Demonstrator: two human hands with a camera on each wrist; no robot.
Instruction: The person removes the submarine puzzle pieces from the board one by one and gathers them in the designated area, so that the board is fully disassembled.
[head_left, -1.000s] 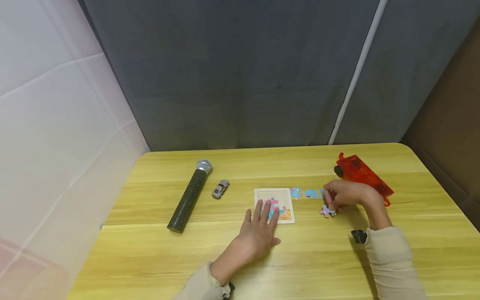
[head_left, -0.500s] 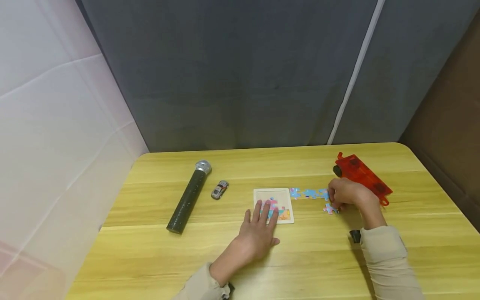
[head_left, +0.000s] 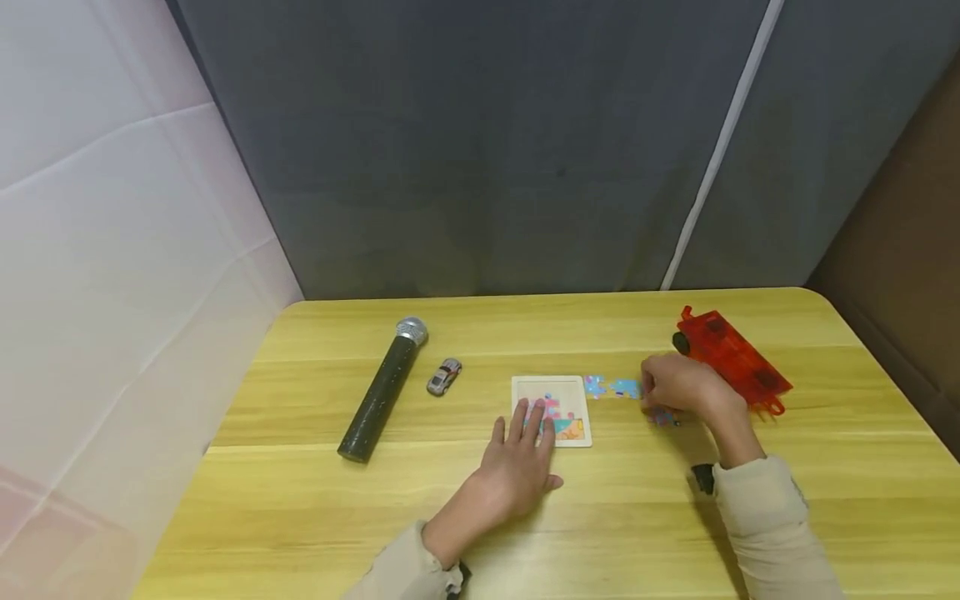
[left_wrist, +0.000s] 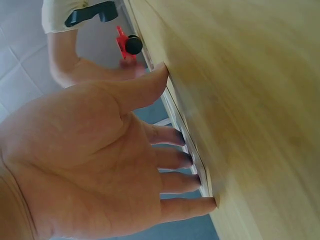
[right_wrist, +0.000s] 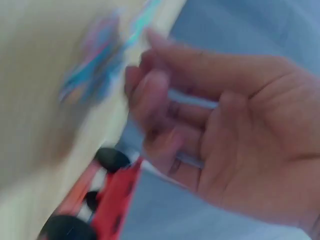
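A small white puzzle tray (head_left: 551, 385), partly filled with coloured pieces, lies mid-table. My left hand (head_left: 525, 454) rests flat on its near edge with straight fingers; in the left wrist view the fingertips (left_wrist: 212, 202) press on the tray's rim (left_wrist: 175, 107). Right of the tray is a short row of blue-pink loose pieces (head_left: 611, 387). My right hand (head_left: 675, 385) hovers over the row's right end, fingers loosely bent. One more loose piece (head_left: 664, 419) lies just below it. The right wrist view is blurred: the hand (right_wrist: 200, 125) shows nothing between its fingers, and pieces (right_wrist: 95, 70) lie on the table beside it.
A red translucent toy (head_left: 733, 360) lies behind the right hand. A black microphone (head_left: 382, 390) and a small silver toy car (head_left: 443, 377) sit left of the tray. A grey curtain backs the yellow wooden table (head_left: 300, 500).
The right hand left the single loose piece, which ended slightly further right, and moved up and left over the end of the row. The left hand stayed on the tray.
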